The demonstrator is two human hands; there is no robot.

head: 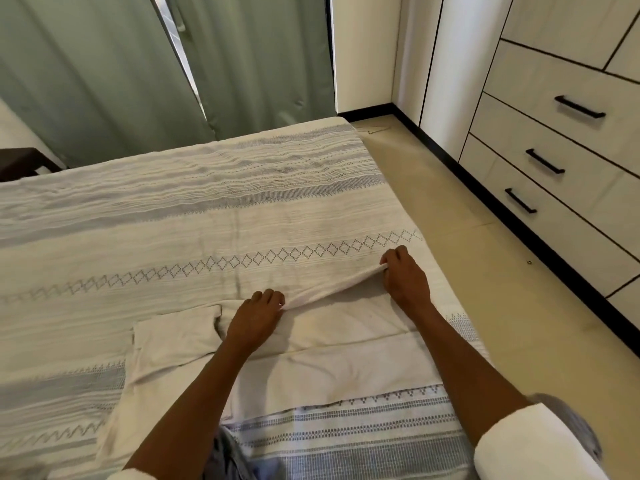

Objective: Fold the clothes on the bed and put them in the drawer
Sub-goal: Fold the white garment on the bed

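1. While the white garment (322,355) lies flat on the bed (173,237), its long axis runs across the view, roughly parallel to the diamond band woven into the bedspread (242,261), and it sits on the near side of that band.
2. The left hand (256,320) pinches the garment's far edge, fingers curled round the cloth, just on the near side of the diamond band and toward the garment's middle.
3. The right hand (403,278) grips the same far edge further toward the chest of drawers (554,161), thumb and fingers closed on a lifted fold, almost touching the diamond band.
4. Between the two hands the edge is raised off the bed and pulled taut, so both hands hold one hem line; the rest of the garment stays down.
5. A sleeve (173,337) sticks out from the garment on the side away from the drawers, beyond the left hand.
6. My reading: the fold in hand brings the far edge toward the person, over the body of the garment. Both hands sit at about the same reach, the right slightly further out, so it needs to travel a touch more for the hem to land square.
7. The drawers stand across the floor strip from the garment, all shut; the right arm is the nearer one.
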